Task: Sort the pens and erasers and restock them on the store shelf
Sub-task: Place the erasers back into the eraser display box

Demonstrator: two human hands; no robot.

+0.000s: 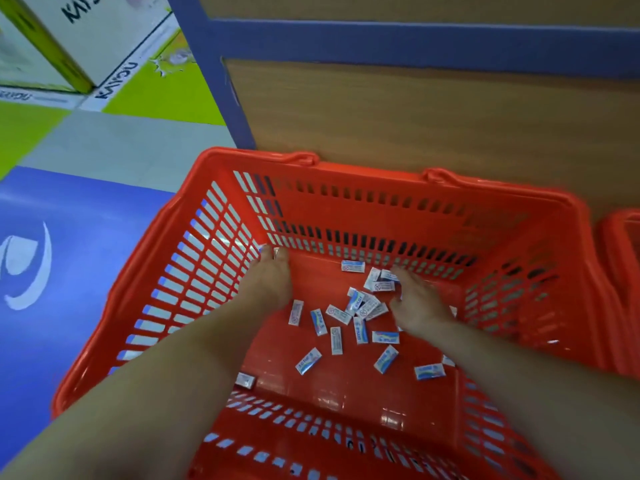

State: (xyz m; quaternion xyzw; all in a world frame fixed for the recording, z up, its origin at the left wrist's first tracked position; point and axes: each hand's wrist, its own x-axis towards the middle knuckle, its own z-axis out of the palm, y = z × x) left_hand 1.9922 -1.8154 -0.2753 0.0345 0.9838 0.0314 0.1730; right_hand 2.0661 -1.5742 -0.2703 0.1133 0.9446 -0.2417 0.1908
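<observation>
An orange plastic basket [349, 167] stands on the floor against the shelf unit. Several small white-and-blue wrapped erasers [360, 308] lie scattered over its bottom, mostly in the middle and right; one eraser [245, 380] lies alone near the front left. No pens show. My left hand [272, 282] reaches into the far left corner, and its fingertips pinch a small white eraser [276, 251]. My right hand [417, 301], blurred, lies over the erasers at the right with fingers stretched out flat. Whether it holds anything is hidden.
A wooden shelf panel [433, 112] with a blue frame [381, 39] rises right behind the basket. A second orange basket [623, 244] shows at the right edge. White cardboard boxes [90, 32] stand at the upper left on a green, grey and blue floor [76, 216].
</observation>
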